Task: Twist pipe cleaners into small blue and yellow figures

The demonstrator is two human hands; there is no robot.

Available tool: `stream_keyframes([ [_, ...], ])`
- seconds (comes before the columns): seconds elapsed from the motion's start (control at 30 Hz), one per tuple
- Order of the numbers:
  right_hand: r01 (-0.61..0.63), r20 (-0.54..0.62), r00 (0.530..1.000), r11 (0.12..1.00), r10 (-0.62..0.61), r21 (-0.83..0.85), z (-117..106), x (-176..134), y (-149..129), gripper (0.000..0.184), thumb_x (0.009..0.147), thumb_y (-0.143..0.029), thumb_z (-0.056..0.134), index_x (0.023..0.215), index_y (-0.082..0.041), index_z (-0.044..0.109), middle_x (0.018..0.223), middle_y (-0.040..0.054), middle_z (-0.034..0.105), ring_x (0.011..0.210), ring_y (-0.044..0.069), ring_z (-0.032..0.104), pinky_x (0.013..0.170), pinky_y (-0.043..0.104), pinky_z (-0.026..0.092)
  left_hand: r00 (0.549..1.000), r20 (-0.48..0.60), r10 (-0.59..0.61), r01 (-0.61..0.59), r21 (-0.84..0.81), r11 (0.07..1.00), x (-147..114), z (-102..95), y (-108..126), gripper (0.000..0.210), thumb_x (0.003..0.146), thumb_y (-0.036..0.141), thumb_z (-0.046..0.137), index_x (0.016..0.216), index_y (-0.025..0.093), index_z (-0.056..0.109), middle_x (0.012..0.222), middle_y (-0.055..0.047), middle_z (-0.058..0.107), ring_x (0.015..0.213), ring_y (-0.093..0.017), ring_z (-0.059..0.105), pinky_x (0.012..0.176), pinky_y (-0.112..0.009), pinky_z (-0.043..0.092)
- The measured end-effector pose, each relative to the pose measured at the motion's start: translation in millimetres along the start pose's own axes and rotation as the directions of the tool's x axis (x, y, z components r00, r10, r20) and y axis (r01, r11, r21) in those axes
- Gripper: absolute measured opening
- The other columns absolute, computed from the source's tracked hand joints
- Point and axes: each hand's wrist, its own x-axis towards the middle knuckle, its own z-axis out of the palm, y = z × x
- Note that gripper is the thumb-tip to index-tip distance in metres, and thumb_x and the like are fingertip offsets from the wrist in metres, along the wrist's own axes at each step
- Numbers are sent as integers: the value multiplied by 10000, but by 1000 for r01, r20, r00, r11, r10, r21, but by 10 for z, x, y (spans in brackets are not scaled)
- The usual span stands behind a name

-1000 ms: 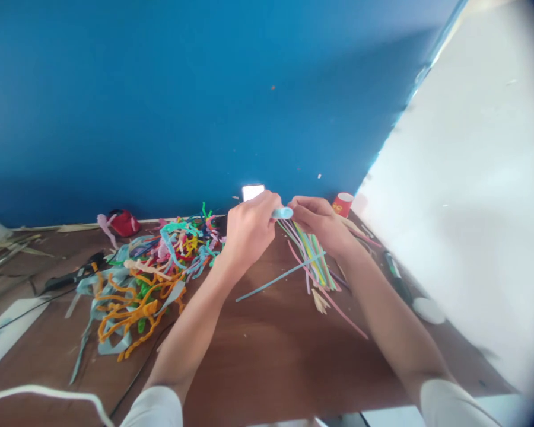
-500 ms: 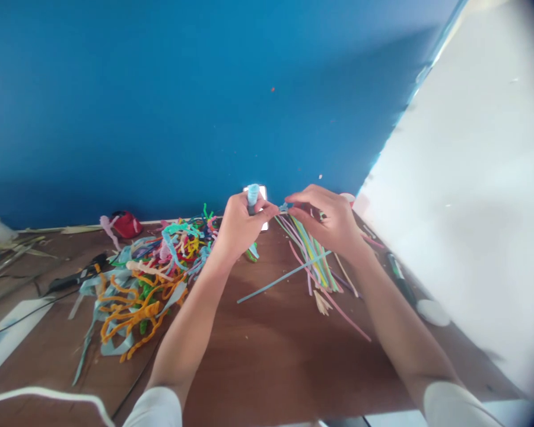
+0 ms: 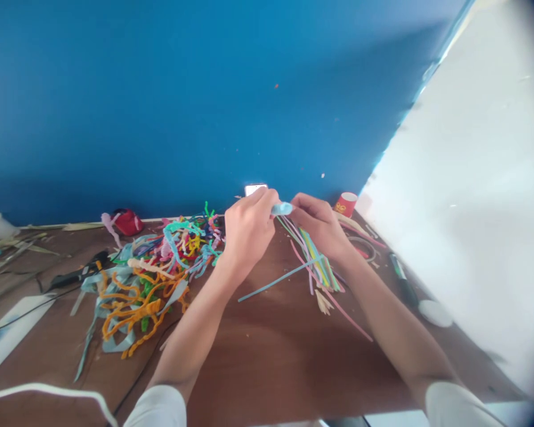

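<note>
A light blue pipe cleaner [image 3: 282, 209], wound into a short thick roll, lies sideways between my two hands. My left hand [image 3: 253, 228] is closed around its near end, the back of the hand facing up. My right hand [image 3: 317, 222] has thumb and fingers drawn together at the roll's other end; the exact grip is partly hidden. Below the right hand lies a bundle of straight pastel pipe cleaners [image 3: 323, 267]. One blue pipe cleaner [image 3: 276, 280] sticks out from it to the left, and a pink pipe cleaner [image 3: 349, 320] trails toward the front.
A tangled heap of coloured pipe cleaners [image 3: 155, 284] covers the left of the brown table [image 3: 267, 367]. A phone [image 3: 255, 189] leans at the blue wall behind my left hand. To the right are a red cup [image 3: 346, 204] and a white disc [image 3: 435, 313]. A white cable [image 3: 40, 388] crosses front left.
My left hand has turned over, tipping the roll from upright to sideways, pointing right. My right hand's fingers have drawn together at its end, uncovering the red cup.
</note>
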Motion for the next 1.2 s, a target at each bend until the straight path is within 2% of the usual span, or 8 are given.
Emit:
stream_keyframes([
  [0.13,-193,45,981,914,189,356,92,-35,-46,238,887,-388,545,744,-205,492,589,-59,354,480,80,237,439,248,163,998,-55,17,-19,-38,999,20,-93,1,160,863,221,521,705,197,532,828,-49,656,782,-152,554,688,-265,397],
  [0.27,-32,-131,990,997,41,71,53,-5,-6,238,902,-390,553,763,-197,542,634,-35,451,534,87,364,492,239,280,991,27,-132,135,-253,958,83,-190,-52,283,819,268,599,628,195,403,732,-15,627,721,-131,548,691,-271,434],
  [0.37,137,-136,976,962,-173,-236,-3,24,25,135,904,-336,566,932,-210,606,743,-6,571,610,113,480,572,256,368,978,100,-185,209,-361,909,98,-203,-75,337,779,263,622,616,196,335,701,0,599,701,-120,552,688,-271,449],
  [0.57,438,36,873,750,-486,-496,-86,9,67,142,928,-219,524,1002,-247,643,898,43,652,765,154,596,679,275,435,961,195,-198,263,-403,877,77,-175,-62,329,760,268,607,624,200,316,684,4,582,703,-128,573,671,-278,450],
  [0.8,540,229,773,423,-592,-728,-163,-45,84,286,913,-109,484,1111,-279,602,900,29,669,760,134,600,665,263,410,929,326,-178,318,-447,836,71,-185,-86,328,756,269,616,642,199,316,666,17,561,692,-124,565,691,-281,456],
  [0.97,568,303,694,238,-653,-788,-208,-61,26,219,879,-105,534,1030,-248,602,819,1,663,693,112,568,628,252,386,900,397,-181,365,-459,810,72,-203,-81,325,743,283,635,647,197,337,662,17,538,705,-126,560,703,-281,462],
  [1.07,578,313,688,233,-655,-782,-213,-53,8,143,872,-127,549,961,-229,594,771,-1,656,682,116,567,609,252,377,899,398,-182,363,-445,818,72,-205,-64,334,735,286,645,640,197,338,650,17,514,668,-119,532,673,-275,451],
  [1.2,533,228,763,390,-605,-751,-156,-44,20,92,866,-135,523,835,-214,558,652,-21,594,582,109,516,573,251,359,904,404,-139,329,-451,830,73,-179,-44,357,752,280,631,634,200,303,629,27,482,619,-100,480,628,-258,415],
])
